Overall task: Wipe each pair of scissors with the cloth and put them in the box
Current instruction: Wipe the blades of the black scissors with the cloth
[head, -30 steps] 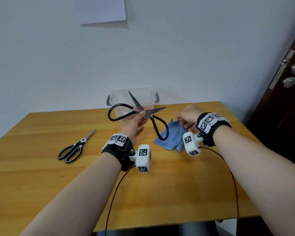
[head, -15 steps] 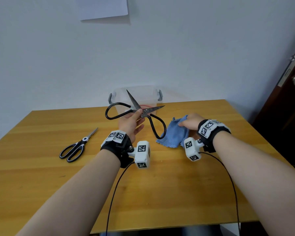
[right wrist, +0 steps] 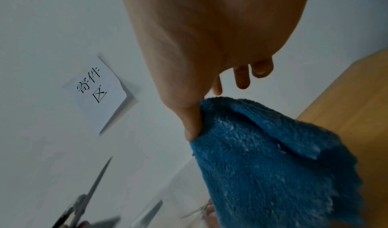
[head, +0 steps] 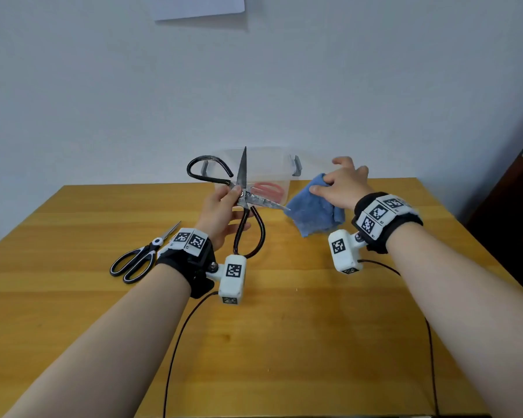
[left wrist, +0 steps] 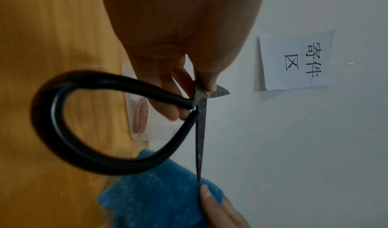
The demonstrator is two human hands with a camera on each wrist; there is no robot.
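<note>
since a moment ago your right hand has lifted the blue cloth off the bench and brought it to the tip of one blade. the large black scissors are turned, one blade now pointing up. your left hand pinches them at the pivot, blades spread apart. your right thumb and fingers pinch the cloth. the clear box stands behind, at the far edge. smaller scissors lie to the left.
</note>
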